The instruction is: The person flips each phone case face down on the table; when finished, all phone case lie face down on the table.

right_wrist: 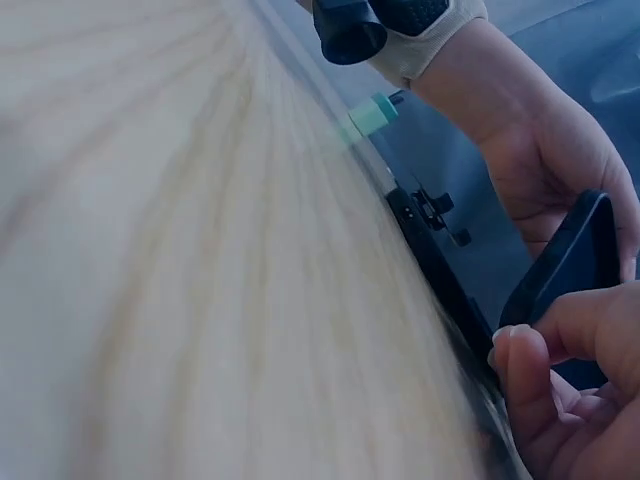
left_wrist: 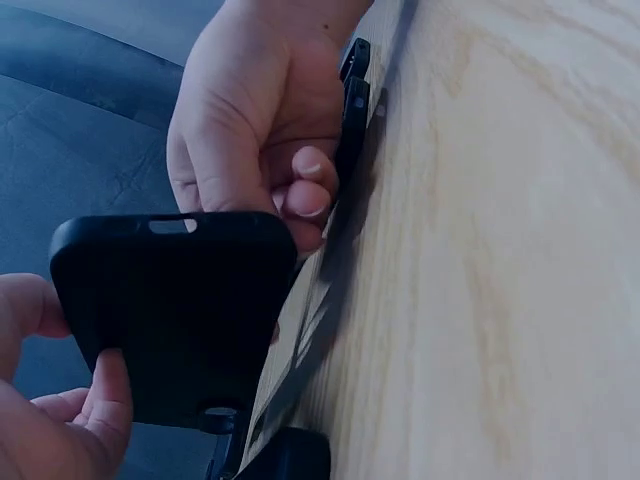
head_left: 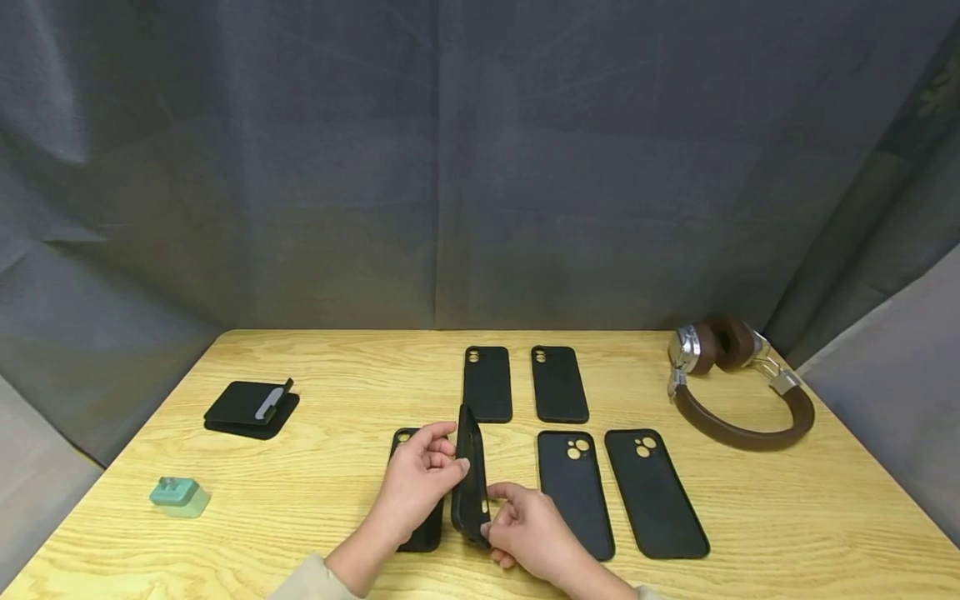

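The left hand (head_left: pixel 418 477) and the right hand (head_left: pixel 531 527) both pinched the tilted phone case (head_left: pixel 470 502); light, even pressure at its edges seemed best.

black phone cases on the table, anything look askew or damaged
Nothing stands out: the five phone cases on the table show no visible damage and lie flat in two rows, though the left hand partly hides one.
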Available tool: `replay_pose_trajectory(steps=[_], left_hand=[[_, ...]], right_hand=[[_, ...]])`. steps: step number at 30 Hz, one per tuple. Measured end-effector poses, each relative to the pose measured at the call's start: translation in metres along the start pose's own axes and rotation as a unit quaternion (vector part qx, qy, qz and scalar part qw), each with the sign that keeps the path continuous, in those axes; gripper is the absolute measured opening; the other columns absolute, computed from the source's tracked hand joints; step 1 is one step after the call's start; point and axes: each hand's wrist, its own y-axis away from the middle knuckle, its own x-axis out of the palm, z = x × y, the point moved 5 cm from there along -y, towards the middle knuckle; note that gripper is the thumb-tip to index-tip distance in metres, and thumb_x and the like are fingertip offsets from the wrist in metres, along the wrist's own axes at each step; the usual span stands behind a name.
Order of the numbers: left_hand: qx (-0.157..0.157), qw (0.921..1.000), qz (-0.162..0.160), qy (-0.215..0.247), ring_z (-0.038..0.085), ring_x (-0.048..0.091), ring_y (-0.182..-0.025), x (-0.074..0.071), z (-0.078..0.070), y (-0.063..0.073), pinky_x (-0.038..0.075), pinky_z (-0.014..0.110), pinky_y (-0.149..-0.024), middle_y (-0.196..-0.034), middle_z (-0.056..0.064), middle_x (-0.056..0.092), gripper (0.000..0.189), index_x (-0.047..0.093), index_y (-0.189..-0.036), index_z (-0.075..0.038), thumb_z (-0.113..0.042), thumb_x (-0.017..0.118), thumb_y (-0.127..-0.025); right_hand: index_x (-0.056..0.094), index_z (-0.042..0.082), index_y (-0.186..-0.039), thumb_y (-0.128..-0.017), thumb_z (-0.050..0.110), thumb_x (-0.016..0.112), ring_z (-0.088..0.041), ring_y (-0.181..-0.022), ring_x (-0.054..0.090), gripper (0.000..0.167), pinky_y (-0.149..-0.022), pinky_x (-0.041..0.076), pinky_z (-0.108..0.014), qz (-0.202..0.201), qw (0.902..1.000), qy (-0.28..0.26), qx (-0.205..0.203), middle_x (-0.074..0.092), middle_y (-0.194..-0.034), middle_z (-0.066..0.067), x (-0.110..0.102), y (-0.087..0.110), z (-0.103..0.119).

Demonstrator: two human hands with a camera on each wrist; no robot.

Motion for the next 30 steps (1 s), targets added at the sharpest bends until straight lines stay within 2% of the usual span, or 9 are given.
replay_pose_trajectory(steps=[4, 8, 17, 22, 26, 30], left_hand=[[-0.010, 0.9999, 0.005, -0.005, 0.013, 0.050, -0.073, 0.000, 0.002, -0.001, 0.045, 0.019, -0.060, -0.093, 0.012, 0.051, 0.047, 0.051, -0.124, 0.004, -0.005, 0.066, -0.080], [-0.019, 0.9997, 0.012, 0.001, 0.012, 0.049, -0.070, 0.002, 0.004, -0.001, 0.043, 0.019, -0.057, -0.090, 0.010, 0.050, 0.048, 0.051, -0.125, 0.003, -0.004, 0.066, -0.080], [-0.032, 0.9961, 0.054, 0.062, 0.006, 0.046, -0.062, 0.011, 0.011, -0.001, 0.042, 0.017, -0.056, -0.084, 0.003, 0.045, 0.051, 0.044, -0.129, 0.002, -0.003, 0.063, -0.082], [-0.037, 0.9943, 0.063, 0.077, 0.005, 0.045, -0.060, 0.015, 0.014, 0.000, 0.043, 0.018, -0.056, -0.081, 0.002, 0.046, 0.050, 0.043, -0.130, 0.001, -0.004, 0.062, -0.084], [-0.036, 0.9950, 0.059, 0.072, 0.006, 0.044, -0.059, 0.017, 0.014, 0.000, 0.043, 0.019, -0.056, -0.080, 0.002, 0.046, 0.049, 0.043, -0.130, 0.000, -0.004, 0.062, -0.085], [-0.038, 0.9946, 0.060, 0.076, 0.006, 0.043, -0.059, 0.020, 0.013, 0.001, 0.043, 0.020, -0.057, -0.079, 0.002, 0.046, 0.048, 0.042, -0.130, -0.001, -0.005, 0.060, -0.086]], right_hand=[[0.044, -0.016, -0.124, -0.082, 0.003, 0.062, -0.008, -0.046, 0.053, 0.049, -0.046, 0.048, -0.023, 0.008, 0.9999, -0.009, 0.006, 0.058, -0.061, -0.001, 0.005, -0.003, -0.005], [0.043, -0.017, -0.124, -0.082, 0.003, 0.061, -0.009, -0.046, 0.054, 0.050, -0.046, 0.048, -0.024, 0.018, 0.9997, 0.003, 0.015, 0.058, -0.060, -0.001, 0.010, -0.005, -0.006], [0.048, -0.007, -0.122, -0.076, -0.001, 0.062, -0.013, -0.044, 0.054, 0.047, -0.045, 0.045, -0.027, 0.011, 0.9982, 0.035, 0.048, 0.059, -0.057, -0.005, 0.010, -0.005, -0.002], [0.050, -0.005, -0.120, -0.076, -0.002, 0.060, -0.011, -0.044, 0.054, 0.046, -0.046, 0.047, -0.027, 0.014, 0.9976, 0.016, 0.066, 0.059, -0.059, -0.006, 0.010, -0.003, -0.002], [0.050, -0.005, -0.120, -0.077, 0.001, 0.059, -0.011, -0.047, 0.056, 0.044, -0.049, 0.050, -0.028, 0.013, 0.9982, -0.004, 0.058, 0.060, -0.062, -0.005, 0.009, 0.000, -0.001], [0.047, -0.005, -0.123, -0.080, 0.006, 0.060, -0.013, -0.060, 0.058, 0.046, -0.057, 0.051, -0.029, 0.029, 0.9973, -0.050, 0.045, 0.060, -0.075, -0.005, 0.004, 0.007, 0.003]])
